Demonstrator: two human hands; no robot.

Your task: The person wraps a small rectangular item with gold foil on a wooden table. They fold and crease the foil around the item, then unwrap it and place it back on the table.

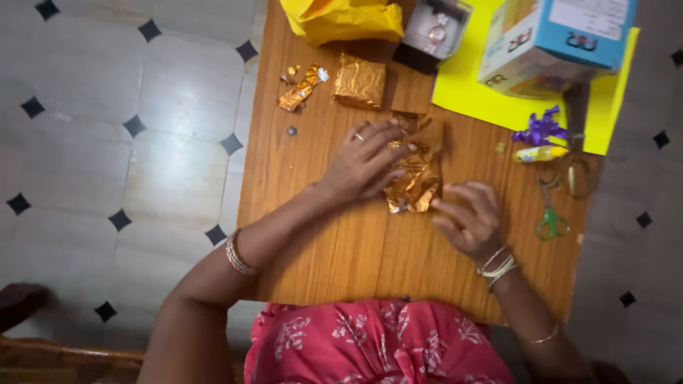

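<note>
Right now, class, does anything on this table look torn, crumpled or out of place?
Yes. Crumpled gold foil scraps lie loose near the table's far edge, beside a neatly wrapped gold parcel. The foil under both hands is creased and uneven.

Pink floral dress (377,341) w/ bangles (238,254)

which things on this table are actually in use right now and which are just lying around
In use:
crinkled gold foil wrapping
left hand pressing it
right hand at its edge

Lying about:
green-handled scissors
purple ribbon bow
yellow paper sheet
flat gold foil square
blue cardboard box
</note>
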